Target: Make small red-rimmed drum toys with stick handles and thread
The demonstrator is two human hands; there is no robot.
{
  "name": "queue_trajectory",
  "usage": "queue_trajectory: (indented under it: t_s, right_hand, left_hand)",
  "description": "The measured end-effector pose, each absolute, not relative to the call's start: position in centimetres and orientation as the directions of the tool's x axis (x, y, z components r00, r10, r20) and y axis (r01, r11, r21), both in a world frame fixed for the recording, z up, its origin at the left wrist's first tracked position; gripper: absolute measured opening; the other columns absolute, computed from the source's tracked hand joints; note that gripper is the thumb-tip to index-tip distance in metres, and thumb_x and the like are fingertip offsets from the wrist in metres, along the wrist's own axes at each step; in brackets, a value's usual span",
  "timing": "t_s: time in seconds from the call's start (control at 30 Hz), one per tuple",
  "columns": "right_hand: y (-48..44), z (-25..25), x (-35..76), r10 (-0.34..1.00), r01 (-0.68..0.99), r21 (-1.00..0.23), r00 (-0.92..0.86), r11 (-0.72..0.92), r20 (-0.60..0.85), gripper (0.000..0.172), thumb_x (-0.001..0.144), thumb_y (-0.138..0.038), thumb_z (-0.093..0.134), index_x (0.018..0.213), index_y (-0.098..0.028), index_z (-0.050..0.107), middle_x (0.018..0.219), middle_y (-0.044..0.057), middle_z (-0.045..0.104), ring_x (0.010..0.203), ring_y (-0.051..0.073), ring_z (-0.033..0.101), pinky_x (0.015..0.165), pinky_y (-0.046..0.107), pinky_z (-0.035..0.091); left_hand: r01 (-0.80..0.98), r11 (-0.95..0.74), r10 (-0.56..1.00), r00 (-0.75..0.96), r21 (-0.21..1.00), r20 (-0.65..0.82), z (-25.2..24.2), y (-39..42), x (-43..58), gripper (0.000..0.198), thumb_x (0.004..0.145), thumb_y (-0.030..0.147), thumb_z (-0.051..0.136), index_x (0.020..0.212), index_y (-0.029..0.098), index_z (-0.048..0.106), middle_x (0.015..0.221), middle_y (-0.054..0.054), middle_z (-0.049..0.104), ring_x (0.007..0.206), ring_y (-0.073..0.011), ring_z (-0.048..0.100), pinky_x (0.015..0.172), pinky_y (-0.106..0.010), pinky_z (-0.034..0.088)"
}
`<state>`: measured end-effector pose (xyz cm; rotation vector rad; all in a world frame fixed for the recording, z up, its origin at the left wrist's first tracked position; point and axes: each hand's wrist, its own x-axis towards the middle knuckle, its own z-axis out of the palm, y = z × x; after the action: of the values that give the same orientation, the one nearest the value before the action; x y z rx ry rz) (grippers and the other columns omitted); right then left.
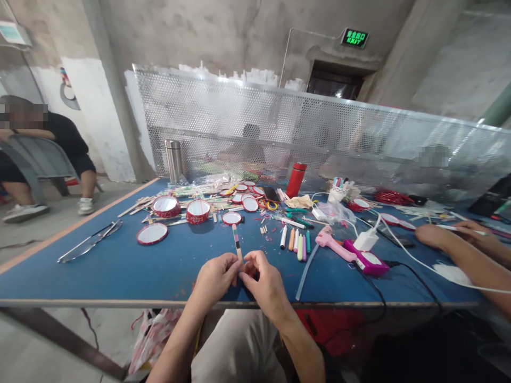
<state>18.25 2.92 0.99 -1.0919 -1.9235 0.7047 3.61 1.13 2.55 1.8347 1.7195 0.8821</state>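
Observation:
Close to the table's front edge, my left hand [216,276] pinches the lower part of a wooden craft stick [236,240]. From the other side the fingertips of my right hand [264,277] are closed on the same stick. Pink, dark and greenish bands colour its upper part, which points away from me; its lower end is hidden by my fingers. Just beyond its tip lies a round white disc with a red rim [232,218]. To the right, several thick markers [300,247] lie side by side, and small wooden bits [264,230] are scattered nearby.
A pink glue gun [333,246] with a glue stick [306,272] lies beside a purple power strip [369,261] with cables. Red-rimmed stacks [198,211], a red flask [296,180] and a steel flask [174,161] stand farther back. Another person's arm [459,244] reaches in at right.

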Motion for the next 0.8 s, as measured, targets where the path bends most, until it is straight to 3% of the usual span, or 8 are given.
queue_trajectory:
  t_s: [0.17,0.3,0.7,0.8]
  right_hand:
    - [2.5,0.2,17.8,0.703,0.572,-0.461,-0.324,0.678,0.633,0.015,0.082,-0.010,0.058,0.095,-0.017,0.060,0.079,0.002,0.067,0.071,0.018,0.065,0.064,0.026,0.046]
    - [2.4,-0.5,17.6,0.566,0.646,-0.261,-0.322,0.718,0.759,0.014,0.088,-0.010,0.050,0.093,-0.016,0.061,0.074,0.004,0.064,0.069,0.019,0.063,0.062,0.028,0.045]
    - [2.1,-0.6,17.5,0.465,0.652,-0.158,-0.330,0.741,0.821,0.021,0.093,-0.013,0.042,0.084,-0.017,0.060,0.071,0.005,0.062,0.068,0.017,0.061,0.060,0.026,0.045]
    - [2.1,-0.5,17.6,0.501,0.643,-0.200,-0.328,0.740,0.801,0.021,0.094,-0.013,0.041,0.087,-0.017,0.061,0.074,0.005,0.064,0.072,0.017,0.063,0.065,0.025,0.048]
  left_hand:
    - [0.706,-0.073,0.993,-0.017,0.705,0.120,2.8,1.1,3.7,0.036,0.088,0.039,0.036,0.061,0.021,0.051,0.051,0.004,0.057,0.044,-0.0111,0.050,0.050,-0.020,0.033]
    - [0.729,-0.079,0.992,-0.008,0.680,0.124,2.8,1.2,3.7,0.037,0.089,0.039,0.035,0.060,0.021,0.049,0.051,0.004,0.057,0.047,-0.0117,0.052,0.054,-0.021,0.034]
    - [0.749,-0.086,0.992,0.004,0.656,0.125,2.8,1.4,3.8,0.037,0.089,0.036,0.033,0.060,0.022,0.050,0.050,0.003,0.055,0.053,-0.0132,0.054,0.056,-0.021,0.032]
    - [0.751,-0.087,0.992,0.006,0.655,0.126,2.9,1.3,3.8,0.038,0.089,0.035,0.033,0.059,0.022,0.050,0.050,0.003,0.055,0.053,-0.0131,0.053,0.057,-0.021,0.032]
